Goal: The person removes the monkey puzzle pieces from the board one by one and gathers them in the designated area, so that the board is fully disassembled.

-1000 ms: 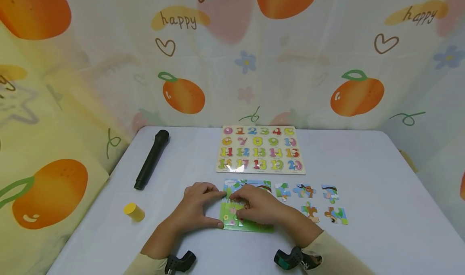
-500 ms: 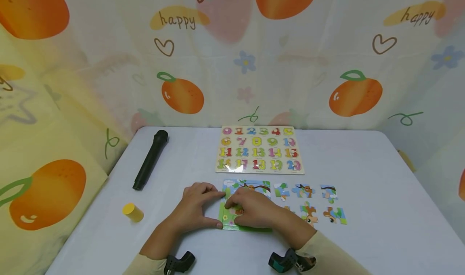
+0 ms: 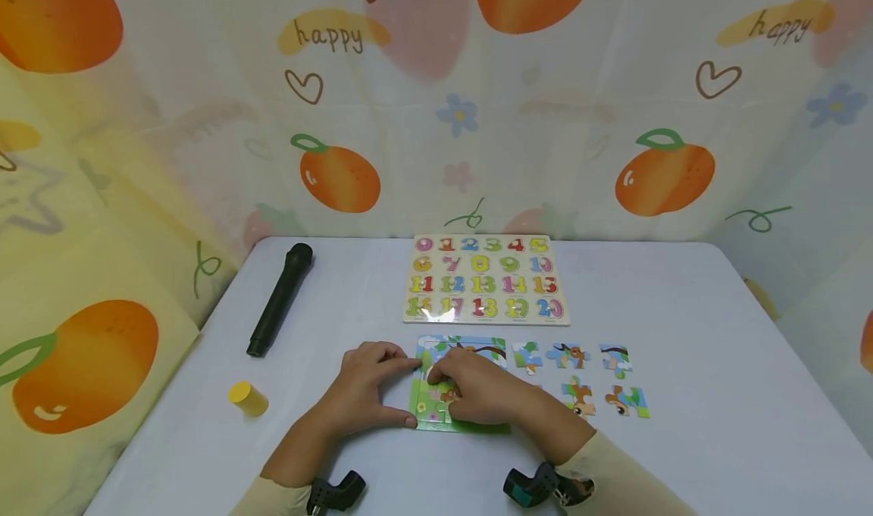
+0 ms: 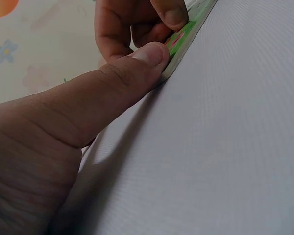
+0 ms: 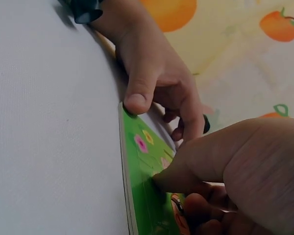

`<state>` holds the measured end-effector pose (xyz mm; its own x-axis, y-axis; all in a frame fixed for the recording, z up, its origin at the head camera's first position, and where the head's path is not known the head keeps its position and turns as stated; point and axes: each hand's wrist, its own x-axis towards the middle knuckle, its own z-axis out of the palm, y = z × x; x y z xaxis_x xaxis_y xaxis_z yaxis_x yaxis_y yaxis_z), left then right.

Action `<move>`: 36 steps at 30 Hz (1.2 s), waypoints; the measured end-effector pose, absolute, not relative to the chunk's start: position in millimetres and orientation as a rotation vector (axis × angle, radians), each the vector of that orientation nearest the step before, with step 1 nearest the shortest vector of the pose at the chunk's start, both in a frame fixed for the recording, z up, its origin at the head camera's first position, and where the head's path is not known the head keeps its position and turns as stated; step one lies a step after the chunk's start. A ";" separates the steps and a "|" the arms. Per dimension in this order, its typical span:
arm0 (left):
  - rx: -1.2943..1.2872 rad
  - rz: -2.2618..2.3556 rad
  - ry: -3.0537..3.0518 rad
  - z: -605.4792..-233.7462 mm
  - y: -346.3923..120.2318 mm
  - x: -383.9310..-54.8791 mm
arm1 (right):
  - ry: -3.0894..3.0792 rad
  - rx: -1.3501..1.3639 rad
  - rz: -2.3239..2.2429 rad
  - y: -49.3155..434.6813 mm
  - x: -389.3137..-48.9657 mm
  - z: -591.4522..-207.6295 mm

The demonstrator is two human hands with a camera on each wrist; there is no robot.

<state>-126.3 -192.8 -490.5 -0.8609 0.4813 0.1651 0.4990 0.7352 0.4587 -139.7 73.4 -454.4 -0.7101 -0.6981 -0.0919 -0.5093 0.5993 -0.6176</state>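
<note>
A jigsaw puzzle board (image 3: 464, 427) with a green and blue picture lies flat on the white table, partly filled and partly covered by the right hand. My left hand (image 3: 371, 387) rests at its left side, forefinger near the upper part of that edge and straight thumb (image 4: 152, 55) on the lower corner. My right hand (image 3: 480, 387) is over the board's middle, forefinger bent downward. In the right wrist view its thumb (image 5: 169, 178) presses on the picture near a seam between pieces. Loose puzzle pieces, including a deer piece (image 3: 568, 355) and a branch piece (image 3: 617, 361), lie to the right.
Behind the jigsaw lies a number board (image 3: 486, 279) with colourful numerals. A black microphone-shaped stick (image 3: 280, 300) and a yellow cylinder (image 3: 248, 398) are on the left of the table (image 3: 682, 311). A fruit-printed curtain (image 3: 546, 122) hangs behind.
The right hand has shifted slightly left across the board, its fingertips moving a little over the picture. The left hand stays at the board's left edge.
</note>
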 end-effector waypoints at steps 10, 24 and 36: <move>-0.811 -0.789 -2.899 -490.1 -192.7 -125.7 | 2.485 -0.948 -0.849 71.2 -137.8 -451.0; -0.798 -0.793 -2.902 -489.1 -192.8 -127.2 | 2.384 -0.850 -0.977 71.3 -144.8 -450.3; -0.804 -0.793 -2.898 -489.6 -192.0 -126.8 | 2.172 -0.799 -1.119 77.6 -149.1 -452.3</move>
<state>-126.8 -192.0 -489.6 -0.8660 0.4733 0.1611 0.4894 0.7365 0.4669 -149.1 77.6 -452.3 -0.6637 -0.7188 -0.2070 -0.2485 0.4729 -0.8453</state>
